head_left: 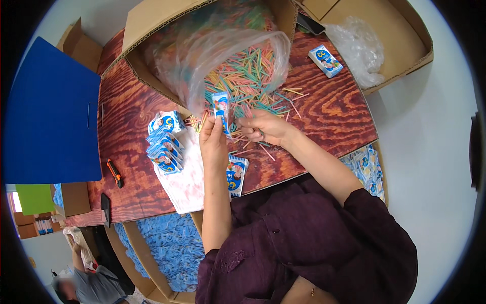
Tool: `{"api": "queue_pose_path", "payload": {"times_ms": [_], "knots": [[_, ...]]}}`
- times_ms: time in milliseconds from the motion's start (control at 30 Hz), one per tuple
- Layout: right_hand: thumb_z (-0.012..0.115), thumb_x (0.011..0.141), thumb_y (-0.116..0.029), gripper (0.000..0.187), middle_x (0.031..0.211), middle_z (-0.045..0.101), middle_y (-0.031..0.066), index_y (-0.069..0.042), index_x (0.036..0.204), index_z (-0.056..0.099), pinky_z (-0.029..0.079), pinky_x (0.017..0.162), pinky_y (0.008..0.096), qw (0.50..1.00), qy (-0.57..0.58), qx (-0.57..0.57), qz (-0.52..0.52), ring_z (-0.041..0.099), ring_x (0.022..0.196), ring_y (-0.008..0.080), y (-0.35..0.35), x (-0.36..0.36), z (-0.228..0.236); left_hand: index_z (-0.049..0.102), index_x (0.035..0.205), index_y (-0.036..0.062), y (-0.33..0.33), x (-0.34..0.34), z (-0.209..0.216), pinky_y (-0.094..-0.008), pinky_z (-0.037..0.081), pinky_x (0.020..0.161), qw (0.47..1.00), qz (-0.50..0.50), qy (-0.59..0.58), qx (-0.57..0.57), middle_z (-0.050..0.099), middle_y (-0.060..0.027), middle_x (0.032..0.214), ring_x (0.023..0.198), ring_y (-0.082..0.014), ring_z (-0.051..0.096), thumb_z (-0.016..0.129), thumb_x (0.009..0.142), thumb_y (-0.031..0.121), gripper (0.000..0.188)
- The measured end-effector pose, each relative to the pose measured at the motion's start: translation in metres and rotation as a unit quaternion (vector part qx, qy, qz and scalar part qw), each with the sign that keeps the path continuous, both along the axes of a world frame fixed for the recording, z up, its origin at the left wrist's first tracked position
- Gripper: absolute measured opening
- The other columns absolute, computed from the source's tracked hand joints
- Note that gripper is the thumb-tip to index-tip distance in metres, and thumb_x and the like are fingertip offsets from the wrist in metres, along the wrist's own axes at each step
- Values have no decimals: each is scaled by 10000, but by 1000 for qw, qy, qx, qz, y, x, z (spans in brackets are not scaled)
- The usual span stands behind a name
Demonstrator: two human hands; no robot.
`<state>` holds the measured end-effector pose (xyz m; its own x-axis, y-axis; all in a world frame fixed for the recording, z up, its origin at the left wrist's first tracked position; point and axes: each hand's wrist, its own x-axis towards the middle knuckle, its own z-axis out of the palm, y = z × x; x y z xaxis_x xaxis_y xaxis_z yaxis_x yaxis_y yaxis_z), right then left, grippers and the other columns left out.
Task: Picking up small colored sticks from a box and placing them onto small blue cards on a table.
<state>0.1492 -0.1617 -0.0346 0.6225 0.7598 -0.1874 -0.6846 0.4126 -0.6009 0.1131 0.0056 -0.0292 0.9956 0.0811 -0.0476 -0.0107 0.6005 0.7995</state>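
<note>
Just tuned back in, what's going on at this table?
The person's left hand holds a small blue-and-white packet upright. The right hand is close beside it, by the coloured sticks spilling from a lined cardboard box; whether it grips any is unclear. More packets sit in a row at the left, by a white cloth.

Left hand (212,133) grips a small packet (221,105), right hand (271,126) curls just beside it, as coloured sticks (250,76) spill from an open box (154,20) onto a wood-grain table (132,86)
</note>
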Motion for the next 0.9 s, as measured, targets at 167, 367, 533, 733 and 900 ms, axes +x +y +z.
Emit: {"api": "queue_pose_path", "payload": {"times_ms": [167,367,533,733,900], "knots": [[595,940,-217,152,604,374,-74,-78,936,532,208,402,181,983,-113,-96,-110,309,469,6,-21,-19,7,605,1014,18,8,-23,9,-296,474,877,1000,23,3,-16,659,-78,1042,961,-151,623,529,957,95,122],[625,923,-269,201,570,356,-102,-86,950,546,197,388,191,983,-116,-125,-72,301,444,-5,-19,-35,4,590,1055,4,9,-44,-10,-357,475,903,998,-30,43,31,627,-137,1157,1021,-212,612,532,956,153,187],[550,963,-245,256,516,366,-55,-33,824,520,247,367,186,996,-35,-61,59,318,387,24,-21,-37,12,578,1051,-8,1,-32,-18,-352,491,832,990,-128,38,-39,639,-147,1119,1002,-200,605,607,901,214,269],[558,958,-251,254,528,385,-48,-35,829,531,263,378,194,993,-15,-55,105,339,399,42,-17,-36,5,607,1027,37,-4,-19,-10,-310,474,746,968,-191,60,-153,667,-106,1006,875,-188,605,625,892,170,189],[610,926,-204,186,594,445,-45,-39,858,560,296,416,192,993,-50,-106,-6,388,460,34,-20,-50,0,620,1035,41,-4,-8,-1,-354,489,887,985,-86,63,-135,643,-129,1113,982,-234,616,644,878,176,209]]}}
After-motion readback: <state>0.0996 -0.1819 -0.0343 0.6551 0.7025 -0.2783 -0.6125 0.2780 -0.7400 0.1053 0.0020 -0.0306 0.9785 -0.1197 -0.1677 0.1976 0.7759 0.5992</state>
